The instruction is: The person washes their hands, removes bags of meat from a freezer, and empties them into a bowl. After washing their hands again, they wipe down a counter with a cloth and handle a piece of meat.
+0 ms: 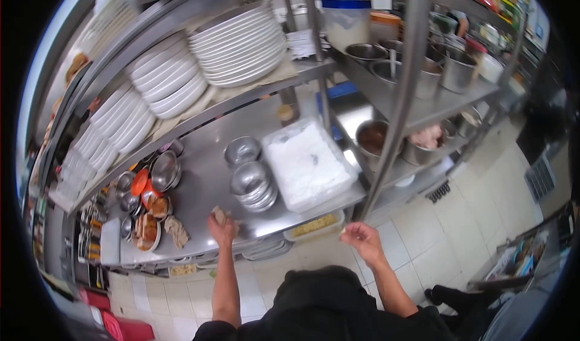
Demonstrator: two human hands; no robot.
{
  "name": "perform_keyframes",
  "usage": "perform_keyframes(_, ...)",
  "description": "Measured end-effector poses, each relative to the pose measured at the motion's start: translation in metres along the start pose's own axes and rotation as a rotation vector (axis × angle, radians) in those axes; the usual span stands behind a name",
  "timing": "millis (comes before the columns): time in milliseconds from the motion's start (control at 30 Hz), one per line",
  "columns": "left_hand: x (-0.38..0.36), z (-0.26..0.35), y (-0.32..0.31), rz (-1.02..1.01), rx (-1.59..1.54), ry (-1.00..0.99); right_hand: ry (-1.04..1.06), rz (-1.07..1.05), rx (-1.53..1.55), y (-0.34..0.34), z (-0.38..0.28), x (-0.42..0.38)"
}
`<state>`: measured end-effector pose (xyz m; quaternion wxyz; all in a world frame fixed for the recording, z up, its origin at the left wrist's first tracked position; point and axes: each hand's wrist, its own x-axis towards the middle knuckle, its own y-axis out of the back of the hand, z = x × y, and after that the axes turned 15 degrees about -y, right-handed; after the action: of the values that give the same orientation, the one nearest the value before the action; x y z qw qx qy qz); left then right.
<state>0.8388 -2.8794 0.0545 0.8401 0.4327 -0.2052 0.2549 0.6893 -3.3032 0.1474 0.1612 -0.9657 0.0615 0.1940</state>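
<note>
My left hand (222, 231) is closed on a crumpled beige cloth (220, 214) at the front edge of the steel counter (199, 178). My right hand (365, 243) is raised over the floor, right of the counter edge, fingers pinched together. A tiny pale bit seems to show at its fingertips, too small to name. Stacked metal bowls (252, 184) stand just beyond my left hand. Beside them is a plastic tub of white powder (311, 163). Another crumpled beige cloth (176, 231) lies to the left, near a bowl of browned food pieces (147, 232).
Stacks of white plates (238, 45) fill the shelf above. Metal pots (459, 69) and a blue-lidded tub (346, 21) stand on the right rack, whose upright post (399, 123) rises close by. Below the counter sits a tray of yellowish food (314, 226). A person's dark-clad leg (459, 299) shows lower right.
</note>
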Motion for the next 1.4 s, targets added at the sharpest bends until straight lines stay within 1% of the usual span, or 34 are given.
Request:
perform_keyframes(100,0.003,0.011,-0.004,-0.402,0.411,0.221,0.006,-0.032,-0.003,-0.011,0.001,0.001)
perform_keyframes(200,-0.019,-0.016,-0.024,-0.437,0.319,0.197,-0.014,0.029,0.065,-0.012,0.015,-0.010)
perform_keyframes(233,-0.029,0.015,-0.017,-0.261,0.406,0.094,-0.019,0.056,0.087,-0.012,0.019,-0.013)
perform_keyframes(300,-0.057,0.013,-0.023,-0.222,-0.074,0.023,-0.031,0.140,0.107,-0.007,0.026,-0.027)
perform_keyframes(367,-0.085,0.066,-0.028,-0.475,-0.522,0.369,-0.052,0.216,0.096,0.003,0.034,-0.037)
perform_keyframes(400,-0.098,0.090,-0.047,-0.523,-0.856,0.567,-0.077,0.239,0.078,0.008,0.040,-0.040)
perform_keyframes(433,-0.091,0.126,-0.053,-0.773,-0.863,0.717,-0.068,0.233,0.073,0.011,0.044,-0.045)
perform_keyframes(467,-0.084,0.154,-0.056,-0.902,-0.982,0.751,-0.049,0.222,0.070,0.013,0.044,-0.046)
perform_keyframes(500,-0.077,0.173,-0.069,-0.977,-1.062,0.859,-0.046,0.214,0.089,0.015,0.045,-0.046)
perform_keyframes(533,-0.073,0.191,-0.080,-0.958,-1.186,0.981,-0.047,0.215,0.108,0.017,0.045,-0.047)
perform_keyframes(600,-0.065,0.218,-0.099,-0.845,-1.293,1.048,-0.028,0.202,0.104,0.022,0.041,-0.045)
perform_keyframes(700,-0.069,0.220,-0.149,-0.721,-1.399,1.179,0.006,0.187,0.103,0.025,0.032,-0.046)
perform_keyframes(800,-0.073,0.221,-0.170,-0.629,-1.393,1.163,0.023,0.184,0.104,0.029,0.027,-0.049)
perform_keyframes(900,-0.072,0.228,-0.173,-0.455,-1.395,1.191,0.024,0.172,0.084,0.034,0.030,-0.050)
perform_keyframes(1000,-0.067,0.230,-0.174,-0.381,-1.283,1.247,0.028,0.160,0.069,0.036,0.034,-0.051)
perform_keyframes(1100,-0.069,0.225,-0.163,-0.376,-1.270,1.205,0.025,0.141,0.068,0.039,0.037,-0.047)
perform_keyframes(1200,-0.069,0.222,-0.155,-0.363,-1.273,1.229,0.007,0.133,0.075,0.038,0.037,-0.045)
perform_keyframes(1300,-0.069,0.219,-0.148,-0.433,-1.317,1.177,0.007,0.128,0.083,0.036,0.034,-0.041)
perform_keyframes(1400,-0.070,0.214,-0.141,-0.555,-1.328,1.182,0.002,0.133,0.091,0.035,0.032,-0.042)
